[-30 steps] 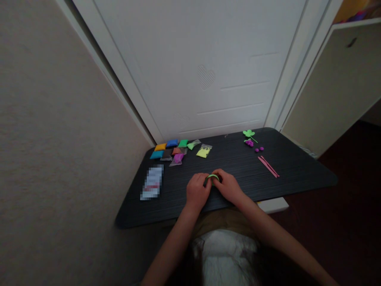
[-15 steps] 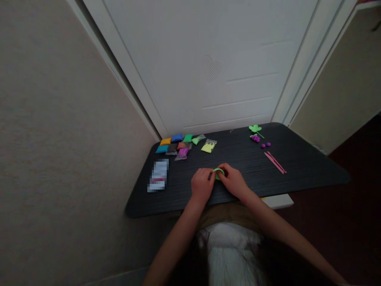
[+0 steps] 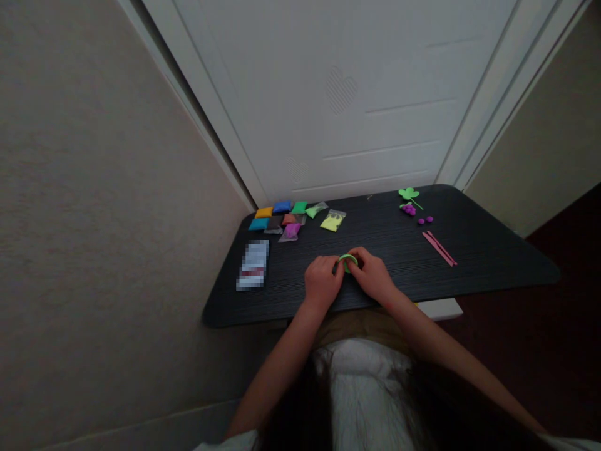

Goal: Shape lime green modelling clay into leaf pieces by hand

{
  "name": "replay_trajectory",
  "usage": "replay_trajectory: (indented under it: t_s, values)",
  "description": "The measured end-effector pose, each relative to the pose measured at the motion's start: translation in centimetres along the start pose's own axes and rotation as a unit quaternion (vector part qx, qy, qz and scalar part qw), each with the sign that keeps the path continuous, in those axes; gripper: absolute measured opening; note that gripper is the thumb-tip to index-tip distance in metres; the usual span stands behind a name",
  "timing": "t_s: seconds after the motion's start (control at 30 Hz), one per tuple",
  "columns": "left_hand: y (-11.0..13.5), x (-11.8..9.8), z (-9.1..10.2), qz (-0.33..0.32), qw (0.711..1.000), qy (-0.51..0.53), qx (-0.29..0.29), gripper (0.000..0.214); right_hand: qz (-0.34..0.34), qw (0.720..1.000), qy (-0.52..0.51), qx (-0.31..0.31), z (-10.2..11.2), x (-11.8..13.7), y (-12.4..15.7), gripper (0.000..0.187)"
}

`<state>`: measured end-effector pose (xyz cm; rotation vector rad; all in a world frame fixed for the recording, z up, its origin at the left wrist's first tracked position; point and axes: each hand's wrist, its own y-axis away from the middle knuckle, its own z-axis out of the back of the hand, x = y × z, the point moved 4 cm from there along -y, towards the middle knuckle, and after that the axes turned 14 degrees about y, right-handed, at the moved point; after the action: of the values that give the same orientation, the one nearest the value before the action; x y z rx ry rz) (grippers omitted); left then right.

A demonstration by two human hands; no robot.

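Between my two hands, over the front of the dark table (image 3: 300, 300), is a thin, rounded piece of light green modelling clay (image 3: 348, 259) with a curved rim. My left hand (image 3: 323, 279) pinches its left edge, fingers bent. From the other side my right hand (image 3: 373, 274) grips it, with the thumb pressed onto its inner face and the fingers curled behind. The fingertips hide part of the clay.
Several coloured clay packets lie at the back left, among them a purple packet (image 3: 290, 232) and a yellow one (image 3: 333, 220). A phone (image 3: 253, 264) lies at left. To the right are a green clay flower (image 3: 409, 194), purple clay balls (image 3: 409, 210) and pink tools (image 3: 439, 248).
The clay piece now shows as a rounder, fuller shape between my fingers, which have shifted slightly around it. The whole view has tilted a little; the things on the table stay put.
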<state>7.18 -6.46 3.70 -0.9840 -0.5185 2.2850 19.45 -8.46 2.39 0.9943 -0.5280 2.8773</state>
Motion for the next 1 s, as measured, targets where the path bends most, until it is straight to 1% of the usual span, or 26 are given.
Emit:
replay_trajectory:
  t_s: [0.13,0.3,0.37,0.47,0.57,0.67,0.87,1.0]
  values:
    - [0.02,-0.01,-0.02,0.000,1.000,0.001,0.003,0.018,-0.001,1.000,0.000,0.000,-0.09,-0.04,-0.01,0.020]
    - [-0.04,0.22,-0.02,0.026,1.000,0.015,0.000,0.018,0.001,1.000,-0.001,-0.007,-0.03,-0.05,-0.05,0.018]
    - [-0.06,0.29,-0.12,0.031,0.999,0.014,0.009,0.017,0.002,1.000,-0.008,-0.010,0.06,0.02,-0.04,0.018]
    - [-0.08,0.26,-0.25,0.024,0.999,0.005,0.024,0.016,0.003,1.000,-0.020,-0.016,0.25,0.18,0.01,0.020]
    - [-0.08,0.10,-0.20,0.012,1.000,-0.007,0.021,0.016,0.013,1.000,-0.024,-0.013,0.34,0.38,0.06,0.021]
    - [-0.06,-0.01,-0.15,0.008,1.000,-0.019,0.018,0.017,0.023,0.999,-0.021,-0.006,0.34,0.48,0.10,0.018]
    - [-0.08,0.02,-0.16,0.016,1.000,0.001,0.020,0.015,0.001,1.000,-0.019,-0.010,0.33,0.20,0.11,0.017]
    - [-0.06,0.03,-0.26,0.012,0.999,-0.011,0.030,0.015,0.001,1.000,-0.025,-0.009,0.33,0.19,0.08,0.016]
